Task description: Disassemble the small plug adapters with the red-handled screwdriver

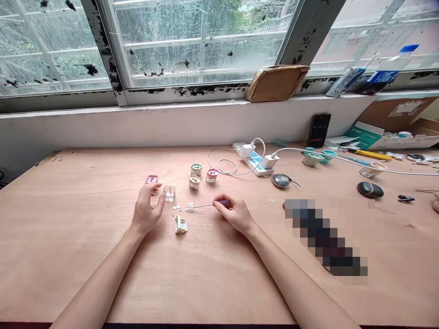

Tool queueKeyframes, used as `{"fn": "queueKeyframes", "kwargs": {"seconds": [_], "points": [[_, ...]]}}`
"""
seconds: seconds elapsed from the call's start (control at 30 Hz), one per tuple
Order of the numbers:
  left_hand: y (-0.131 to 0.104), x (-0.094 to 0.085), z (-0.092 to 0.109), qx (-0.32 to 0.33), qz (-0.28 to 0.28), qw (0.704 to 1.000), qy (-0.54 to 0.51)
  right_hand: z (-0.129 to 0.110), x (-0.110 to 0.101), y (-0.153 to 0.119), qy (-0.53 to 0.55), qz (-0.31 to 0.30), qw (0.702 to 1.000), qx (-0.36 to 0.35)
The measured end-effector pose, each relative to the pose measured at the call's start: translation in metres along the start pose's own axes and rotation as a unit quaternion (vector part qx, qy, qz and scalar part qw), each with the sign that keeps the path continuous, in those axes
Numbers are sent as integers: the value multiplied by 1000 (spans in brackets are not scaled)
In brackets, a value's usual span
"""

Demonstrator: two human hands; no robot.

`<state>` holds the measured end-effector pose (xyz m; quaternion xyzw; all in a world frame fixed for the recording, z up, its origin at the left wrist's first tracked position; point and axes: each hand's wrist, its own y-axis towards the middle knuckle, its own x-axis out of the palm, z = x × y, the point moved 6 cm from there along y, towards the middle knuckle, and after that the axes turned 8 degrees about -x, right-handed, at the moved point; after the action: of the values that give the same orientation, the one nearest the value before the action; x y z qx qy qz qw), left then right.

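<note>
While the small screwdriver (209, 205) lies low over the wooden bench (68, 237), its tip touches a tiny clear piece (189, 206), and the right hand (236, 214) pinches its dark handle. The left hand (147, 208) is loose and holds nothing, with its fingers just beside a clear little box (169, 193). A white part (180, 225) sits between the hands, and four small colored blocks (196, 169) and a white power strip (255, 162) lie farther back.

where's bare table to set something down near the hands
Bare wood spans the table's near-left part, beside the left hand, and the near strip between both forearms. It is crowded around the clear box, the screwdriver in the right hand, the small blocks, and rightward past the power strip.
</note>
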<state>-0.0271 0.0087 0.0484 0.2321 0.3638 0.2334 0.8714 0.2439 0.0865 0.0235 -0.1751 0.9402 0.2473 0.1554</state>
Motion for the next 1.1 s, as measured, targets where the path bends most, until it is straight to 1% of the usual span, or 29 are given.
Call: {"fn": "queueKeyframes", "kwargs": {"seconds": [0.03, 0.07, 0.13, 0.2, 0.23, 0.3, 0.37, 0.47, 0.57, 0.67, 0.9, 0.97, 1.1], "points": [[0, -2, 5, 20, -9, 1000, -11, 1, 0, 0, -2, -2, 1000, 3], [-1, -2, 10, 34, -37, 999, -19, 1, 0, 0, -4, -4, 1000, 7], [-3, 2, 19, 54, -130, 990, -22, 2, 0, 1, -6, -5, 1000, 10], [-8, 7, 26, 63, -230, 971, -11, 3, -1, 1, -9, 0, 1000, 11], [-11, 9, 29, 66, -269, 961, -4, 3, -2, 1, -12, 7, 1000, 11], [-16, 13, 32, 70, -319, 945, 9, 4, -5, 0, -12, 24, 1000, 12], [-19, 16, 34, 67, -346, 935, 27, 6, -8, -1, -5, 41, 999, 16], [-22, 20, 36, 60, -365, 928, 47, 7, -9, -2, 5, 53, 998, 19], [-22, 21, 37, 54, -368, 927, 50, 5, -6, -2, -2, 40, 999, 6], [-21, 20, 36, 49, -362, 930, 38, 2, -3, -1, -14, 22, 1000, -7], [-20, 18, 36, 55, -334, 941, 22, -3, -16, -1, -29, 48, 998, -5], [-21, 20, 36, 53, -334, 941, 20, -4, -16, -2, -26, 37, 999, -4], [-26, 27, 38, 55, -347, 936, 34, -11, -6, -3, -11, -22, 1000, -6]]}}
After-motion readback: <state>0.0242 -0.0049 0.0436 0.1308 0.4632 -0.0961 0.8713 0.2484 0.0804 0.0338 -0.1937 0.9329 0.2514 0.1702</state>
